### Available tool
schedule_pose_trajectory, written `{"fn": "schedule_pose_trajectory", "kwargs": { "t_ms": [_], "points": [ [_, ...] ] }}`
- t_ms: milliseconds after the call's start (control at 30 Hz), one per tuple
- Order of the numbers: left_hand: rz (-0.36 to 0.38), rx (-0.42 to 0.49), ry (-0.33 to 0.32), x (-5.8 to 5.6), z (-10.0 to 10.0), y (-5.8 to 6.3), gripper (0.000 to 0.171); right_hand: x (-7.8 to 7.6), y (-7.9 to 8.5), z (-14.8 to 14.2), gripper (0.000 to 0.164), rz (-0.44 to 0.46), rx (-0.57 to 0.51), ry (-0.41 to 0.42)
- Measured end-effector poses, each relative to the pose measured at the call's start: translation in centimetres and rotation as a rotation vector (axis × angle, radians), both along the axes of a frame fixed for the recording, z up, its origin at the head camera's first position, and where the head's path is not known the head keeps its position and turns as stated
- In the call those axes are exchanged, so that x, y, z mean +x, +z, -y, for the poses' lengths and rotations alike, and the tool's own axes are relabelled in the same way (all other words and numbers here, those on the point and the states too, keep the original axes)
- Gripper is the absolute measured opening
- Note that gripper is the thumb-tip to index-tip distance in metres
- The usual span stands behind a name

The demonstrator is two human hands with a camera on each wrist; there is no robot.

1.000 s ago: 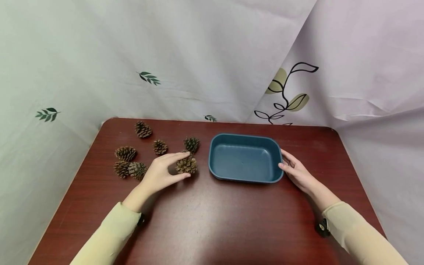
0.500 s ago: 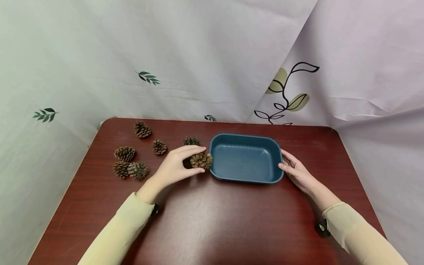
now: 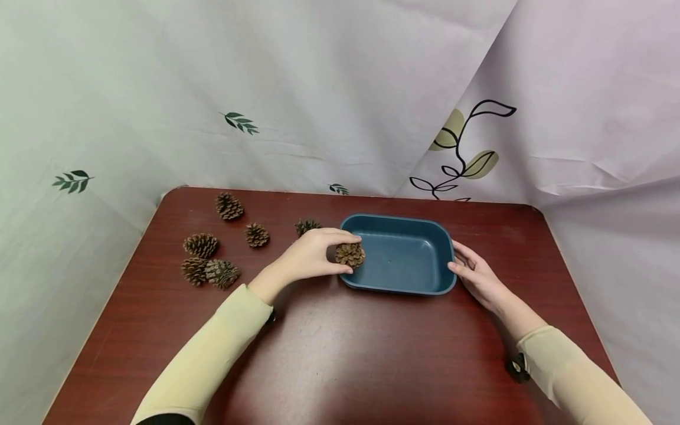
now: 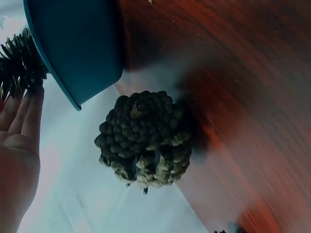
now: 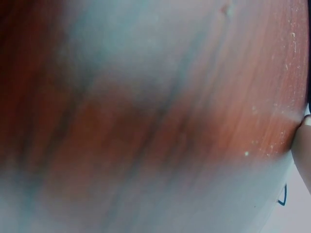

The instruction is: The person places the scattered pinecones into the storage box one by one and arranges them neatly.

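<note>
My left hand (image 3: 310,255) pinches a brown pine cone (image 3: 350,255) between thumb and fingers, above the left end of a blue rectangular bin (image 3: 395,290). In the left wrist view the held pine cone (image 4: 22,63) appears at the left edge, right by the bin's wall (image 4: 77,53). My right hand (image 3: 478,280) grips the bin's right end, thumb at the rim and the fingers behind its outer wall. Another pine cone (image 3: 307,226) lies just beyond my left hand, partly covered by it; a pine cone (image 4: 143,138) also fills the middle of the left wrist view.
Several pine cones lie on the table's left part, among them one at the back (image 3: 229,206), a small one (image 3: 257,235) and a greyish one (image 3: 222,274). The dark red table (image 3: 340,354) meets a pale leaf-printed cloth (image 3: 297,88) at its back edge.
My left hand has carried the pine cone rightward from the table to over the bin's left end. My right hand keeps its grip on the bin, and the other pine cones stay put.
</note>
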State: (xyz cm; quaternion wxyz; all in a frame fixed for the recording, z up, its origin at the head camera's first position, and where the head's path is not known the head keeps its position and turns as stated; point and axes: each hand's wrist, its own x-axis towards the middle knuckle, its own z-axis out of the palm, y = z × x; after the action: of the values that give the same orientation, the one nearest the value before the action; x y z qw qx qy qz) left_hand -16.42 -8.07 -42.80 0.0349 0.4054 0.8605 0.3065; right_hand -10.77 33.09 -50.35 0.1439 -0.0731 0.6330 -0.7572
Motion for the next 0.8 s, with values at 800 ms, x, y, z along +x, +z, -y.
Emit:
{"fn": "schedule_pose_trajectory", "kwargs": {
  "t_ms": [800],
  "points": [
    [0.100,-0.232,-0.196,-2.2,-3.3,-0.7,0.047,0.1,-0.1,0.2,0.049,0.001,-0.015,-0.028]
  ]
}}
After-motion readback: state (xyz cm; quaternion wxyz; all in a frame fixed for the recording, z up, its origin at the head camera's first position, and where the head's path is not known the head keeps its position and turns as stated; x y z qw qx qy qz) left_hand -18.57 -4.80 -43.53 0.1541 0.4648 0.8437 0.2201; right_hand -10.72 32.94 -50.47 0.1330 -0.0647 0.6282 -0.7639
